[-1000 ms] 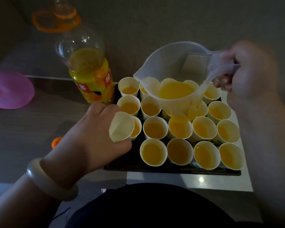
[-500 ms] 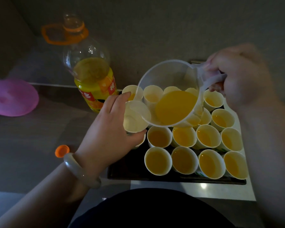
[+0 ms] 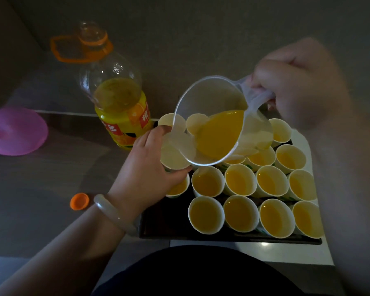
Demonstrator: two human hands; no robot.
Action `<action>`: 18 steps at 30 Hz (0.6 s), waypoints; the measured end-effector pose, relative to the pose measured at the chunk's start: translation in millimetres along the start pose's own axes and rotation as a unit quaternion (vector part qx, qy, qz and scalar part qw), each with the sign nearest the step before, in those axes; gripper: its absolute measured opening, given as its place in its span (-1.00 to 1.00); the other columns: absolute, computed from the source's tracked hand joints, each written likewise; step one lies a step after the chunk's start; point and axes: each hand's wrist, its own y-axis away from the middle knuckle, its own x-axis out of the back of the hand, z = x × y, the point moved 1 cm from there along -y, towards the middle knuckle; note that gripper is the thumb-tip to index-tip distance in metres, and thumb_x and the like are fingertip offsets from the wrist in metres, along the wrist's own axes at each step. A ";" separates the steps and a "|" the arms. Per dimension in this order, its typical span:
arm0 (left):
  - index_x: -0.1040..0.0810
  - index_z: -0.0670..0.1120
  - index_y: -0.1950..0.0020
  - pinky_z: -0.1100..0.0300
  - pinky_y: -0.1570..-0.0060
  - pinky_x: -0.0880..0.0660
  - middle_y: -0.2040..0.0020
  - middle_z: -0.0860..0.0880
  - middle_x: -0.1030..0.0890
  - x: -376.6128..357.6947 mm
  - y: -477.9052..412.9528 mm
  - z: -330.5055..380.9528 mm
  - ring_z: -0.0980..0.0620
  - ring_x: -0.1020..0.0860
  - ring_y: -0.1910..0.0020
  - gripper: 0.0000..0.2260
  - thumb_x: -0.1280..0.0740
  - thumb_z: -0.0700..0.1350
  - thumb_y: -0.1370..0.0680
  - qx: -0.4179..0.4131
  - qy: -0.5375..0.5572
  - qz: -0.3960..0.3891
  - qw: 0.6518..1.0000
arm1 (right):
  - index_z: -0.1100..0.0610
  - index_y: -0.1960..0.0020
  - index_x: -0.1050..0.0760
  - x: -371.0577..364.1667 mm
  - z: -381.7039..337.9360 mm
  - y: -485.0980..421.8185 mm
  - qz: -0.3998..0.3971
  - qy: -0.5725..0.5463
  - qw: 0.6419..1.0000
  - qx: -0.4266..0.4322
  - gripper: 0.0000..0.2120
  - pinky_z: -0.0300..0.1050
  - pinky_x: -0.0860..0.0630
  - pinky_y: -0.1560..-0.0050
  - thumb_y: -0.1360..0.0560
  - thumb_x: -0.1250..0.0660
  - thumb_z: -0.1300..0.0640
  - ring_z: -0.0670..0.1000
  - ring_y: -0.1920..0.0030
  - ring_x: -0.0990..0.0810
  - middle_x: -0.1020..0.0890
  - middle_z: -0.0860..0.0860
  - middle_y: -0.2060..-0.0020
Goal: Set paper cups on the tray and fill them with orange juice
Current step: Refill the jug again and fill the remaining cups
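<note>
My left hand (image 3: 145, 167) grips a white paper cup (image 3: 173, 155), held above the left side of the dark tray (image 3: 158, 223). My right hand (image 3: 295, 86) holds the handle of a clear plastic jug (image 3: 214, 124) tilted steeply to the left, its spout over the held cup. Orange juice (image 3: 220, 133) pools toward the spout. Several paper cups with juice (image 3: 239, 212) stand in rows on the tray; the jug hides some of the back ones.
A large juice bottle (image 3: 120, 107) with an orange handle stands uncapped behind the tray's left corner. Its orange cap (image 3: 79, 201) lies on the dark table. A pink lid (image 3: 13, 130) rests at the far left. My dark-clothed body fills the bottom edge.
My left hand lifted the empty cup off the tray up to the jug. My right hand tipped the jug further left, so the juice ran toward the spout.
</note>
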 end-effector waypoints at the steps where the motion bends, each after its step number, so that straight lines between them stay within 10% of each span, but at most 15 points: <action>1: -0.29 0.03 -0.42 0.27 -0.09 -0.32 -0.18 0.19 -0.34 -0.1 -0.9 -0.9 0.18 -0.33 -0.21 -0.25 -0.53 0.12 -0.32 0.006 0.000 0.000 1.000 | 0.28 0.52 -0.21 -0.8 -1.5 -0.7 0.000 0.016 1.000 0.006 -0.63 -0.04 -0.12 0.47 -0.29 -0.25 0.06 0.29 0.46 -0.15 -0.17 0.27 0.53; 7: -0.31 0.04 -0.39 0.25 -0.07 -0.30 -0.11 0.22 -0.31 0.5 -5.3 -2.4 0.20 -0.28 -0.17 -0.28 -0.55 0.08 -0.32 0.005 0.005 0.001 1.000 | 0.17 0.54 -0.18 -2.0 -2.7 -4.4 0.004 0.104 0.994 0.022 -0.63 -0.17 -0.05 0.53 -0.35 -0.25 0.11 -0.04 0.53 -0.11 -0.15 -0.01 0.59; 18: -0.27 0.06 -0.41 0.24 -0.20 -0.27 -0.17 0.22 -0.29 -2.8 -12.8 -0.8 0.13 -0.27 -0.32 -0.24 -0.54 0.12 -0.30 -0.005 0.019 -0.011 1.000 | 0.19 0.52 -0.18 -8.2 -11.1 -4.4 0.000 0.210 0.977 0.039 -0.61 -0.12 -0.04 0.49 -0.34 -0.27 0.06 -0.03 0.52 -0.11 -0.12 0.00 0.58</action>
